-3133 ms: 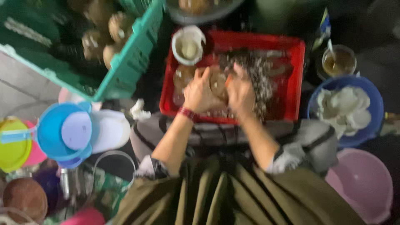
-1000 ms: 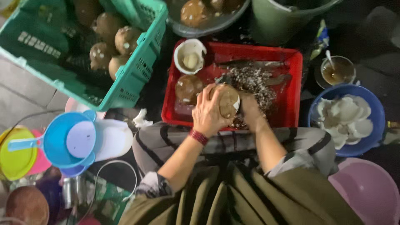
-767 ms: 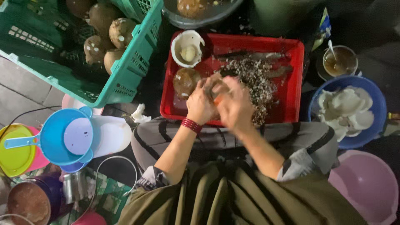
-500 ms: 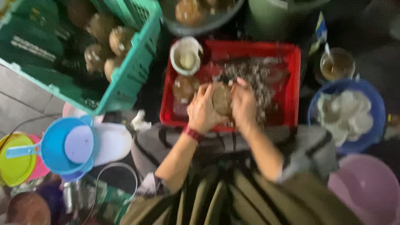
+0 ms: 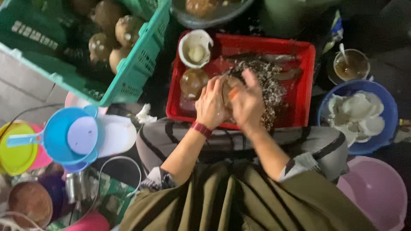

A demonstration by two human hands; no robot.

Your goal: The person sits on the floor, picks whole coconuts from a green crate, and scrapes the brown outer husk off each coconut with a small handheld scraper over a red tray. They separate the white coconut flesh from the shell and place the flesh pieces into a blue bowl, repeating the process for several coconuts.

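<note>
Coconut [image 5: 228,85] is being gripped by both hands, left hand [image 5: 211,105] and right hand [image 5: 248,102], over the red tray's [image 5: 305,64] near edge, apparently mid-husking; turning it comes next.

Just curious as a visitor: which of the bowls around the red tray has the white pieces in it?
The blue bowl right of the red tray; the pink bowl below it shows none.

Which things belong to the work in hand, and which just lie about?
In hand: left hand, right hand, round brown coconut, red plastic tray.
Lying about: green plastic crate, blue plastic bowl, pink plastic basin, light-blue plastic scoop.
</note>
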